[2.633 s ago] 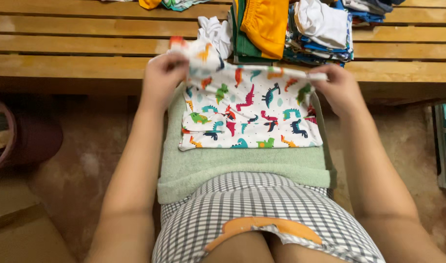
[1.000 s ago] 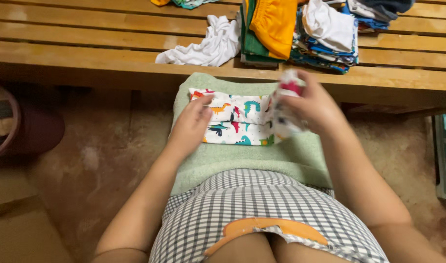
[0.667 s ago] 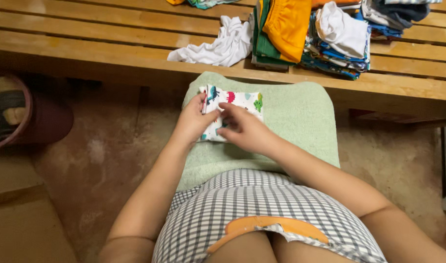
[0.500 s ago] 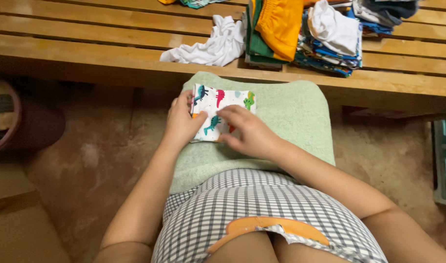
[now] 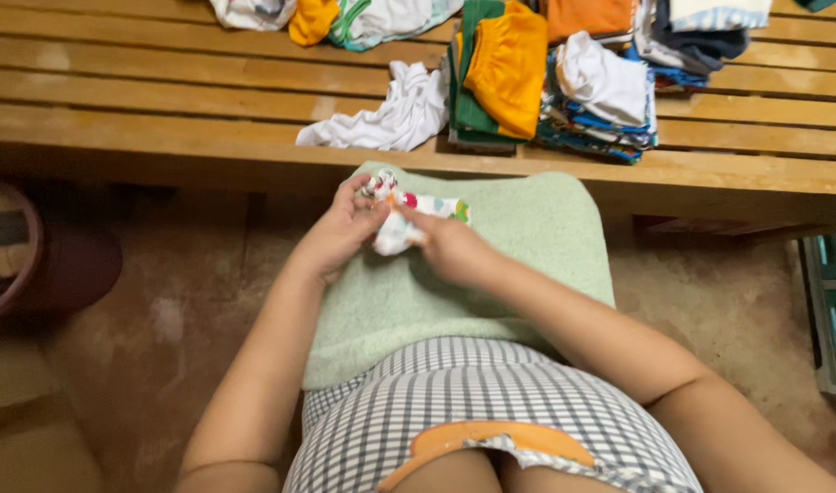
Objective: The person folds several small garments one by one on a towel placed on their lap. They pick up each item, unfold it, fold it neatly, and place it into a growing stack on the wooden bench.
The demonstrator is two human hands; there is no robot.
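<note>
Wooden slat bench point(image 5: 162, 100) ahead, green towel point(image 5: 518, 246) on lap. Left hand point(image 5: 337, 233) and right hand point(image 5: 450, 248) both pinch the folded dinosaur-print garment point(image 5: 401, 219) just above towel; keep edges aligned, grip even

Warm, yellowish indoor light was cast from above, and the wooden counter point(image 5: 162, 87) toward 12 o'clock was lit most brightly, with faint sheen on its slats. Deep shadow was seen beneath its front edge and at 9 o'clock, where detail was lost. The left hand point(image 5: 337, 233) and right hand point(image 5: 450, 248) were slightly smeared by motion blur. Soft focus and grain were noted throughout; the corners were dimmed.
</note>
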